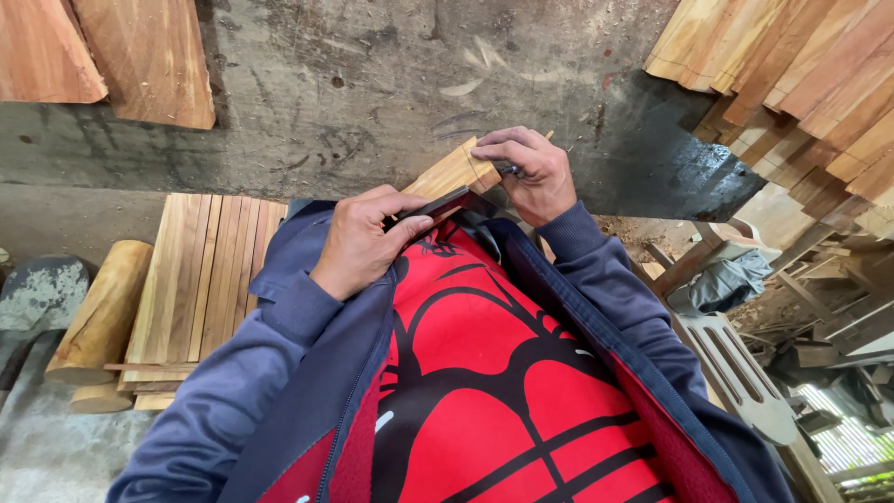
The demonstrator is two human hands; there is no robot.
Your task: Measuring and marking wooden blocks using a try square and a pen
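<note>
Marking a small wooden block (453, 172) held close against the chest: left hand (358, 244) gripping a dark try square (438, 202) against it, right hand (531, 172) pinching what looks like a pencil at its end. Likely next needing the square kept steady against the edge for a straight line.

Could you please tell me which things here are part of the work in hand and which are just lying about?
In hand:
- left hand pressing a dark square
- right hand on the wooden piece, gripping a small tool, mostly hidden

Lying about:
- stack of slats
- log
- planks at upper right
- carved panel
</note>
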